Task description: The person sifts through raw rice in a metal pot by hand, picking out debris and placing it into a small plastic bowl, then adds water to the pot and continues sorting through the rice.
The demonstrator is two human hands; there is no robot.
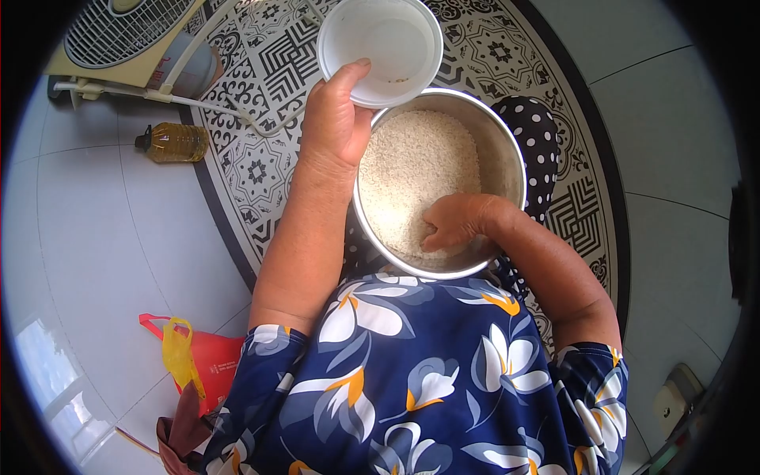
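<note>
My left hand (339,115) grips the rim of a white plastic tub (388,39), thumb over the edge. The tub is tipped so its inside shows, with a few small brownish specks near the lower side. Just below it stands a wide metal pot (502,158) holding a bed of white rice (419,154). Inside the pot, my right hand (463,222) is down at the rice near the close right side, with its fingers curled in. Any grains within those fingers are hidden.
A patterned round mat (257,170) lies under the pot on pale floor tiles. To the left are a bottle of yellow oil (178,142) and a fan (119,36). Red and yellow plastic bags (214,360) sit at lower left. Polka-dot cloth (534,127) shows beside the pot.
</note>
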